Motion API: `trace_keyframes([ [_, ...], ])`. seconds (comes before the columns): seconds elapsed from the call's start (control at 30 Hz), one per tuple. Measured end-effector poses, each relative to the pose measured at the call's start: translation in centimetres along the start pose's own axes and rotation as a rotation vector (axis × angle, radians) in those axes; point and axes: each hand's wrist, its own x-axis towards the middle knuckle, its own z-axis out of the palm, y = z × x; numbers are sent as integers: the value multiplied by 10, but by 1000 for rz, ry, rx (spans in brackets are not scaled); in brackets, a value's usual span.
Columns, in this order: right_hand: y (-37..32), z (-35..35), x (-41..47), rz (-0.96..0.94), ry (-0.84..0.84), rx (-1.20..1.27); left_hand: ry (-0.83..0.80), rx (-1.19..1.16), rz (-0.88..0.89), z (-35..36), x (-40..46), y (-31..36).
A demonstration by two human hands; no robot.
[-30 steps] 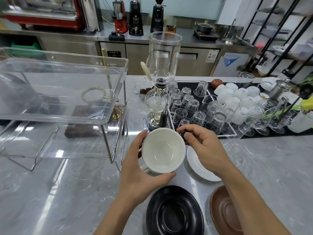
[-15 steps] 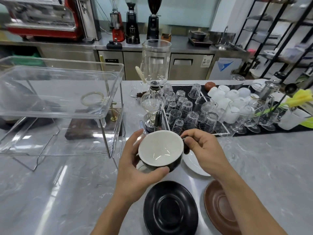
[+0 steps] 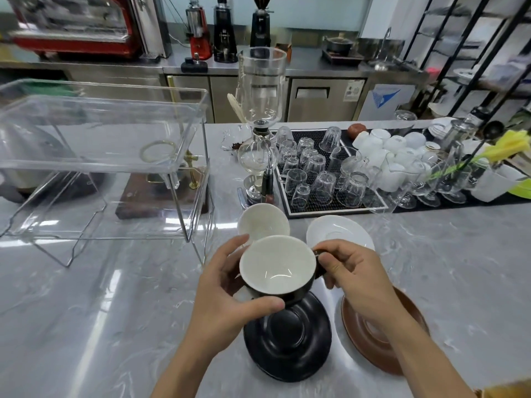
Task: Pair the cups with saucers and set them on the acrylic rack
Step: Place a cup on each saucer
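Both hands' fingers (image 3: 267, 304) grip the black cup (image 3: 277, 268); black saucer (image 3: 287, 337) lies directly below (slightly nearer the person).

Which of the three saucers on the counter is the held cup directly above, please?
The black saucer, nearest the camera. The black cup hovers over its far edge; the white saucer lies beyond and the brown saucer to its right.

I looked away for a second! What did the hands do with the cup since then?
Both hands, left hand and right hand, lifted the black cup off a white cup it was nested in and brought it nearer, above the black saucer. The white cup now sits uncovered behind. The white saucer, brown saucer and acrylic rack stayed put.
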Motion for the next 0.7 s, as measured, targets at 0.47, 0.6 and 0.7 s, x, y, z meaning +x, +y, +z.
trace_keyframes([
  [0.47,40,-5,-44,139,2,-268,-183,269,-72,11,-39,-37],
  [0.6,49,-6,-47,162,-11,-313,-186,362,-71,12,-43,-45],
  [0.7,54,-5,-49,187,-9,-303,-196,370,-60,11,-45,-49],
])
